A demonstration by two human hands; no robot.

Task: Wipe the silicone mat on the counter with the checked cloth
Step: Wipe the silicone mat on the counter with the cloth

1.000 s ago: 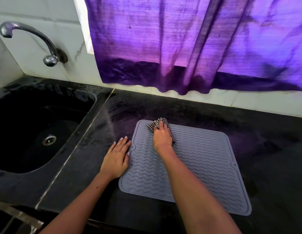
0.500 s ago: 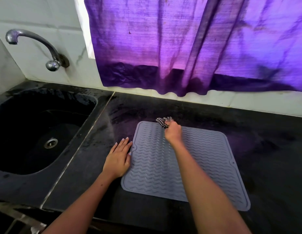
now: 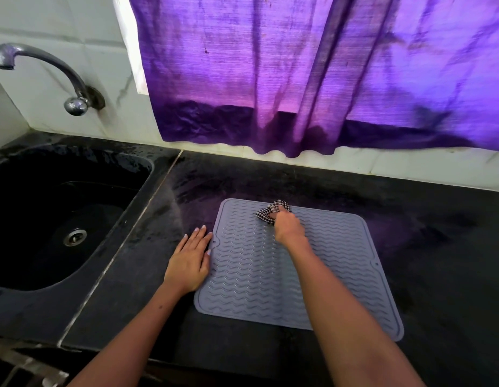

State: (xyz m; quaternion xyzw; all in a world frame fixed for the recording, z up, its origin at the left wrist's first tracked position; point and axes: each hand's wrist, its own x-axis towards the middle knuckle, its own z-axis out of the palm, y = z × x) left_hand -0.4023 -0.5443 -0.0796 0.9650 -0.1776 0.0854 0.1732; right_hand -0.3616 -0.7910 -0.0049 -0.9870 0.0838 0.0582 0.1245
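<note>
Mid-wipe: right hand [image 3: 288, 226] grips the bunched checked cloth [image 3: 272, 212] on the silicone mat [image 3: 270, 275] at its far edge, left hand [image 3: 191, 261] flat, fingers straight, pinning the mat's near-left edge; next likely a stroke back toward the wrist over unwiped ridges.

No text, label, brand, number or sign is showing legibly anywhere in the head view.
</note>
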